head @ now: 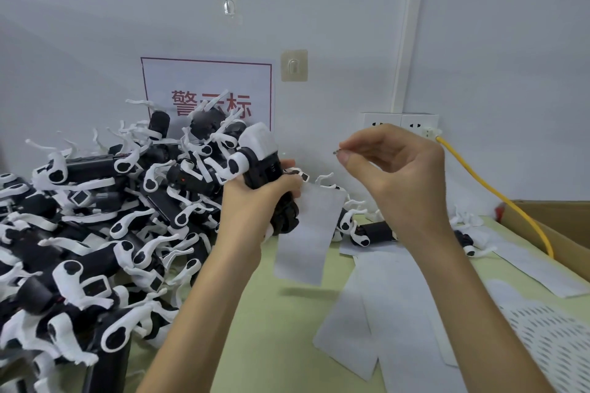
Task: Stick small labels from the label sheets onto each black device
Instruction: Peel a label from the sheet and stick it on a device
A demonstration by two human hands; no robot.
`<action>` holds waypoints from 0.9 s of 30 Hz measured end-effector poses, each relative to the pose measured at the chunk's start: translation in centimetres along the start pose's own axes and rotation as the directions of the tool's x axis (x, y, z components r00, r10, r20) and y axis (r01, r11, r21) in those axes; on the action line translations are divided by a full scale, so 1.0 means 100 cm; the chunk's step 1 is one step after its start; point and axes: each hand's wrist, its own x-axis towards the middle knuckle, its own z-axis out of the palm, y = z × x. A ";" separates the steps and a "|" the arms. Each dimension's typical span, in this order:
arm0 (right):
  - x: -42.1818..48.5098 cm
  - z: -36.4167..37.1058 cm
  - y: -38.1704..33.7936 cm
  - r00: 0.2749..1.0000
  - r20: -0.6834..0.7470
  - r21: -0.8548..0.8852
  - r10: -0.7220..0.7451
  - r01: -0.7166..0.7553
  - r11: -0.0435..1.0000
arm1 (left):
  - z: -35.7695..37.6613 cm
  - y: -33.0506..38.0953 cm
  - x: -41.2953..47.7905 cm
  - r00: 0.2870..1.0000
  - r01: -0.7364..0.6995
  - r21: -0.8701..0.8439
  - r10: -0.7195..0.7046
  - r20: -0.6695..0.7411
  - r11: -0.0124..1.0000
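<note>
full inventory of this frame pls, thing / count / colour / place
held device: one, black with white parts, in left hand
label sheet: one, white, hanging from left hand
small label: one, dark, pinched at right fingertips
device pile: many, black and white, table left
loose sheets: several, white, table right
perforated sheet: one, white, bottom right
cardboard box: one, brown, right edge
cable: one, yellow, from wall sockets
sign: one, white with red, wall
hooks: two, wall
left hand: gripping device
right hand: raised, pinching label
</note>
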 end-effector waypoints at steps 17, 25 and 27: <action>-0.002 0.001 0.006 0.981 0.182 -0.199 0.066 -0.029 0.980 | -0.006 0.020 -0.007 0.965 -0.111 0.092 0.085 0.247 0.990; -0.003 0.002 0.003 0.990 0.124 -0.213 0.061 -0.034 0.977 | -0.006 0.016 -0.006 0.957 -0.121 0.089 0.092 0.274 0.989; -0.002 0.001 0.003 0.992 0.096 -0.221 0.078 -0.055 0.974 | -0.006 0.015 -0.006 0.959 -0.119 0.066 0.097 0.267 0.991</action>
